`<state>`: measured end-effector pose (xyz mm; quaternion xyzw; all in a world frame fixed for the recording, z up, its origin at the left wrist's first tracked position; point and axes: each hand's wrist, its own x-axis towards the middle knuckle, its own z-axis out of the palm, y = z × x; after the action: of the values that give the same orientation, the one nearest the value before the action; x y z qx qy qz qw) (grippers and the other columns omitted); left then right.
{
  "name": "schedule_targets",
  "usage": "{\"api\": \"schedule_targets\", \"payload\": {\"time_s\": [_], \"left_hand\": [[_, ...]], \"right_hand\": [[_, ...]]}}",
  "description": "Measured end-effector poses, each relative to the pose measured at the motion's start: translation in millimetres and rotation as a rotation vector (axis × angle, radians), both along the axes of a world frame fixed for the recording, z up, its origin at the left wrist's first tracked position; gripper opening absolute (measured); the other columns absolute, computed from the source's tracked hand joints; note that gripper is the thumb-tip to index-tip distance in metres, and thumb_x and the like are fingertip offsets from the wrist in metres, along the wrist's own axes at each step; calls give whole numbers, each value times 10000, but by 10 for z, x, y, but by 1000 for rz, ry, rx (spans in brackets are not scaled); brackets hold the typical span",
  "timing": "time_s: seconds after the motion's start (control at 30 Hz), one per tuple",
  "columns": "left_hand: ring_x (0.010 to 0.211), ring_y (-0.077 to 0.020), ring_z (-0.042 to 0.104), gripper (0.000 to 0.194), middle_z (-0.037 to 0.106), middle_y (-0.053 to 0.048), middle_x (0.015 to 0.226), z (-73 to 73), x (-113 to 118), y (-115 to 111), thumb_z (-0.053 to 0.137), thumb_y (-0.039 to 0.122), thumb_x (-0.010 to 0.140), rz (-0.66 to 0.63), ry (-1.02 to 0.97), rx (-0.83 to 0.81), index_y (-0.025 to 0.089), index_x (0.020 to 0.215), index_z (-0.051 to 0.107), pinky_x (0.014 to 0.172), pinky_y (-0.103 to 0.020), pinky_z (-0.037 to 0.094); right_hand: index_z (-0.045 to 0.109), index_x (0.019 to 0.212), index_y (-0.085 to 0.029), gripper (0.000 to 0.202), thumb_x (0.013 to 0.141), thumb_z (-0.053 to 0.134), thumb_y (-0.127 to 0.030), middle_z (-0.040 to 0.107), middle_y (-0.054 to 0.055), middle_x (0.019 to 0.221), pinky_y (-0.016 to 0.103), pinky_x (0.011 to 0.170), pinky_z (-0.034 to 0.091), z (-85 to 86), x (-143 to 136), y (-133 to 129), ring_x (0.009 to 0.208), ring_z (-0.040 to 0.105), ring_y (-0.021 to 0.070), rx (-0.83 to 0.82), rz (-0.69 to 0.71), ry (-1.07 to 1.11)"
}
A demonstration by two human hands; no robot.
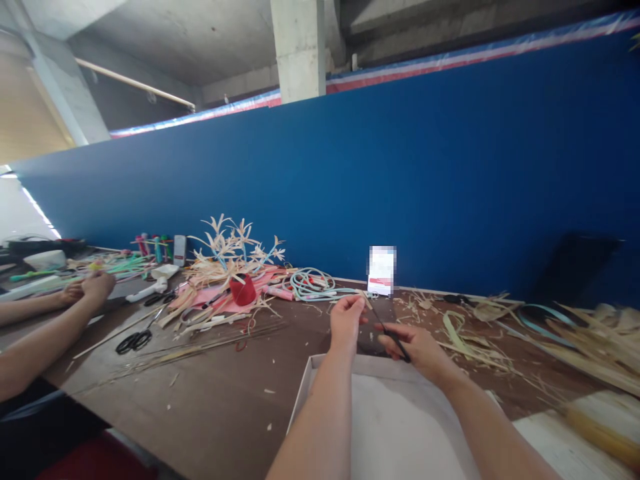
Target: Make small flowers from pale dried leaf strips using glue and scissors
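Observation:
My left hand (346,321) is raised above the far edge of a shallow white box (306,383), its fingers pinched on a small pale strip (363,293) whose far end is hard to make out. Close by on the right, my right hand (417,350) grips dark scissors (386,328). Their blades slant up and left, towards the strip at my left fingertips. Whether the blades touch the strip I cannot tell.
A lit phone (381,272) leans on the blue partition (450,180). Left of it are a coil of pale blue cord (313,285), a red thread spool (243,289), straw-like flowers (235,243) and black-handled scissors (134,341). Another person's hands (90,287) work at far left. Dry strips (590,340) lie right.

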<state>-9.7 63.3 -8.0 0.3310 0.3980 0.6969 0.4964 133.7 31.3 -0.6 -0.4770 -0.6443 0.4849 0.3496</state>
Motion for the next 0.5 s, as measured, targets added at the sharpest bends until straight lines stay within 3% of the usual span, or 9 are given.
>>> {"api": "schedule_targets", "payload": {"time_s": [0.5], "left_hand": [[550,-82,518,258,582,-2,618,5,1,-7,691,326,595,-19,-21,-19,125,734,608,460,-175,416]], "right_hand": [[661,1022,-147,506,633,646,-471,520,-20,493,260,494,365,-35,-17,3,475,432,124,42,-28,7]]}}
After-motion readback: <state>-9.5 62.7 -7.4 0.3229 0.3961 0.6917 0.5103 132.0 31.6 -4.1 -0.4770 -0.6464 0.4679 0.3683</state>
